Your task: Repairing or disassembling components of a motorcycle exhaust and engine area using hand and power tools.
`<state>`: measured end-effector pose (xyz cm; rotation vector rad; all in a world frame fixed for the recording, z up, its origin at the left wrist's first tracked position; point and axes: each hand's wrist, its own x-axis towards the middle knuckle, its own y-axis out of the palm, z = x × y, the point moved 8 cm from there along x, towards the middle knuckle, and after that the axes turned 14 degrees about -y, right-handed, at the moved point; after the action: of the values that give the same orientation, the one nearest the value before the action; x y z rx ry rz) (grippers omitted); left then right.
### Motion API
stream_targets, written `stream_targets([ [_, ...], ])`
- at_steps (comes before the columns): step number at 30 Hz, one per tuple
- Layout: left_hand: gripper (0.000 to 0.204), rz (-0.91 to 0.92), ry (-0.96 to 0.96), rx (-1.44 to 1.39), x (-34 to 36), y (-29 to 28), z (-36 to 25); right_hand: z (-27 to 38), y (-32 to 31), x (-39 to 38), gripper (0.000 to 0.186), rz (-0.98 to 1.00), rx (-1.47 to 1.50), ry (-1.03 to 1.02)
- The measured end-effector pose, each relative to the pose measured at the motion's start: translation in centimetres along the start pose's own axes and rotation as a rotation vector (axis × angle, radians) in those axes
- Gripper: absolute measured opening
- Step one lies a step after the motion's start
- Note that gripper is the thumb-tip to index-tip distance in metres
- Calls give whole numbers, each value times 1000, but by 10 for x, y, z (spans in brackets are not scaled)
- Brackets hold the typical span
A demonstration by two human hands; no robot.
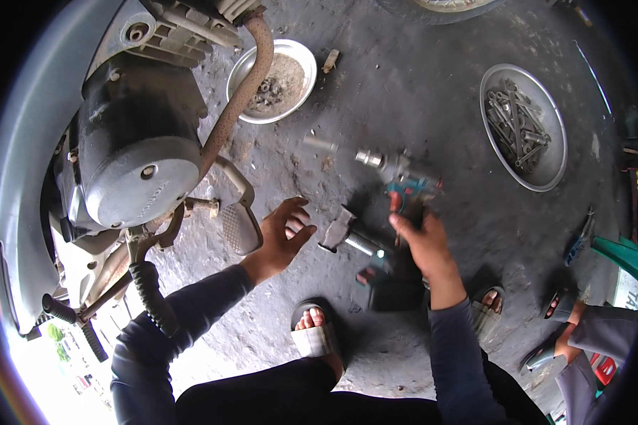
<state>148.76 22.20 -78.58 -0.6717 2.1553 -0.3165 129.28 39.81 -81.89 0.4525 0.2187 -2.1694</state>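
Observation:
My right hand (420, 242) grips the handle of a teal and grey cordless impact wrench (403, 177), which is blurred and points left with a socket on its nose. Spread open with the palm up, my left hand (285, 234) holds nothing. It hovers beside the motorcycle's foot pedal (241, 225). Between my hands a second power tool (354, 248) lies on the concrete floor. The motorcycle engine (135, 149) with its rusty exhaust pipe (242, 85) fills the left side.
A metal bowl (299, 53) of dirty bolts sits at the top middle. At the right a round metal tray (556, 159) holds several wrenches. Pliers (581, 237) lie beside it. My sandalled feet (315, 333) are below. Another person's hand (567, 340) is at the lower right.

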Motion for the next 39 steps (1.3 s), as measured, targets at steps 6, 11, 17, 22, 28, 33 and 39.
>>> stream_targets([
  [6,29,-679,503,351,46,-21,-22,35,-64,90,47,-128,-485,-189],
  [11,25,-580,191,-262,105,-9,-46,58,-88,117,45,-116,-885,-169],
  [17,24,-644,505,563,128,-2,-137,124,4,76,40,-106,-856,-920],
  [22,19,-702,369,85,120,-19,-86,110,22,137,25,-118,-1076,-1074],
  [28,21,-539,255,308,35,-4,-25,104,50,182,23,96,-1300,-823],
  [33,13,18,89,123,-50,40,-60,118,45,184,19,217,-1404,-649],
  [39,18,408,-299,-348,-79,46,-22,121,18,204,17,628,-1412,-486],
])
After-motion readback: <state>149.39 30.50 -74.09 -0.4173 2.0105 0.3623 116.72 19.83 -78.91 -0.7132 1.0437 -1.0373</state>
